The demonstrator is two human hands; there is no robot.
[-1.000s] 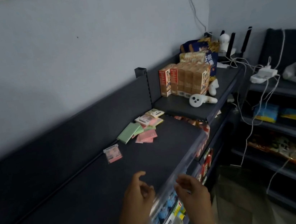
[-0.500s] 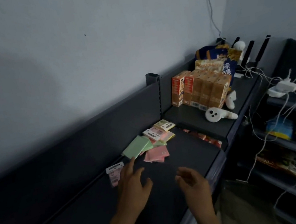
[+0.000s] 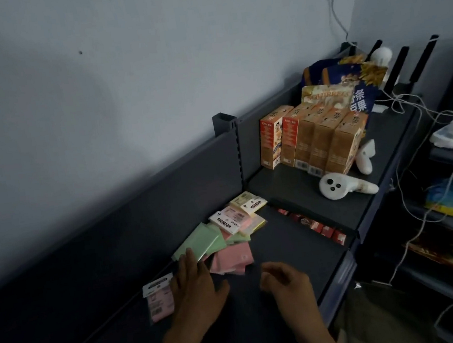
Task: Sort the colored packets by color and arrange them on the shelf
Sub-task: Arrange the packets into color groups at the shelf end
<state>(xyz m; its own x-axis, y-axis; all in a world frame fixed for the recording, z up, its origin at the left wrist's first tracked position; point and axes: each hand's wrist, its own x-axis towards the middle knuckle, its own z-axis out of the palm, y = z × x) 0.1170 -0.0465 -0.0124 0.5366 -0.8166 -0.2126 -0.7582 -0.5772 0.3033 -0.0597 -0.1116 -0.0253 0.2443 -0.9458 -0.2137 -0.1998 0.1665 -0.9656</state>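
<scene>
Pink, green and yellow packets (image 3: 230, 238) sat in a loose overlapping pile on the dark shelf (image 3: 293, 251), up against the back panel. One more pink packet (image 3: 159, 296) lay by itself to the left of the pile, label end facing the wall. Left hand (image 3: 198, 284) was stretched flat over the shelf, fingers straight, fingertips reaching the near edge of a green packet (image 3: 200, 242) (couldn't tell if it was actually touching). Right hand (image 3: 287, 280) hovered beside it with fingers loosely curled, holding nothing. Further along on a higher shelf stood orange cartons (image 3: 313, 139), with a white controller (image 3: 342, 186) lying in front.
</scene>
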